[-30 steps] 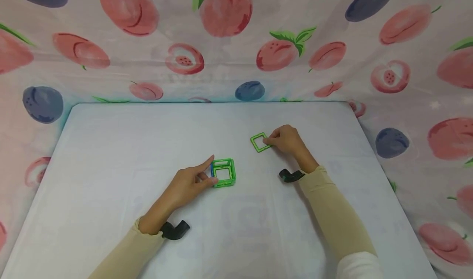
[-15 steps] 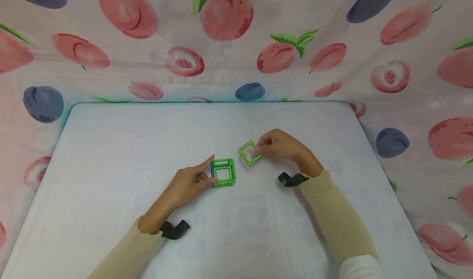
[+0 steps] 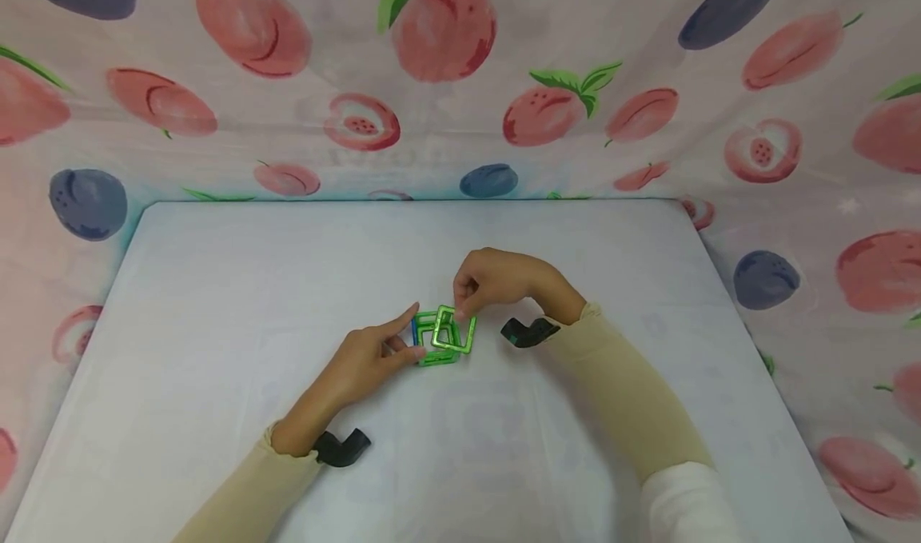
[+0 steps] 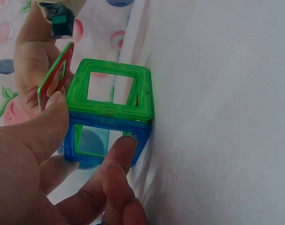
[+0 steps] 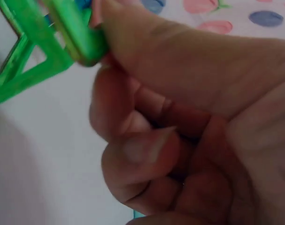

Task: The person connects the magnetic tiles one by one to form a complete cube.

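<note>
A small box of square magnetic tiles (image 3: pixel 436 360) stands on the table, with green frames and a blue one on its left side. In the left wrist view the blue tile (image 4: pixel 109 121) faces my palm. My left hand (image 3: pixel 368 357) holds the box from the left, thumb at the near side and fingers at the blue tile and far side. Between right thumb and fingertips, my right hand (image 3: pixel 496 277) pinches a loose green square magnetic tile (image 3: pixel 471 337). That tile is tilted and overlaps the box's upper right in the head view; whether they touch, I cannot tell.
A white cloth covers the table (image 3: pixel 252 271). Behind and beside it hangs a fruit-print curtain (image 3: pixel 302 135). Black curved pieces stick out at both wrists, one by the left cuff (image 3: pixel 341 449) and one by the right cuff (image 3: pixel 528 333).
My right hand has carried the loose green tile left and toward me, from the open table to the box, and tilted it up. The left hand and box have stayed in place.
</note>
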Demonstrator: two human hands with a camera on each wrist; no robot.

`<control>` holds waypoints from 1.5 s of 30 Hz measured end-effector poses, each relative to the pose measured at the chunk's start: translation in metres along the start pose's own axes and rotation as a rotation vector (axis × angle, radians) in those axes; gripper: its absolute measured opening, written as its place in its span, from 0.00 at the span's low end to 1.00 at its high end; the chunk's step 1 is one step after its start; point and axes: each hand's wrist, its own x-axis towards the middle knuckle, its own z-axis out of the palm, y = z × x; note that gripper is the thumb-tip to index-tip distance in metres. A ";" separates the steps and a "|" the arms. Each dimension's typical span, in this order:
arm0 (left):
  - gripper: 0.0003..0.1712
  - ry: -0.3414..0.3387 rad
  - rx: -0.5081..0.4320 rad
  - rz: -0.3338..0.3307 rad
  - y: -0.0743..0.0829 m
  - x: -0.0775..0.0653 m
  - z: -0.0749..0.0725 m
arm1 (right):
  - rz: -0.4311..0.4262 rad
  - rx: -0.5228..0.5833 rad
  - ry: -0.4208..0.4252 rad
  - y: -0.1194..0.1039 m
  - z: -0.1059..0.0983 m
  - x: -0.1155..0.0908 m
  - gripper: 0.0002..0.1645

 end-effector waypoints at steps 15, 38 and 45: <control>0.41 -0.024 0.006 0.050 -0.006 -0.003 -0.001 | 0.111 -0.220 -0.030 -0.030 0.008 0.027 0.12; 0.44 -0.047 0.005 0.040 -0.009 -0.003 -0.008 | 0.140 -0.045 0.445 -0.005 0.049 -0.009 0.13; 0.40 -0.048 -0.009 0.010 -0.010 -0.003 -0.012 | 0.319 0.355 0.328 0.007 0.074 -0.029 0.17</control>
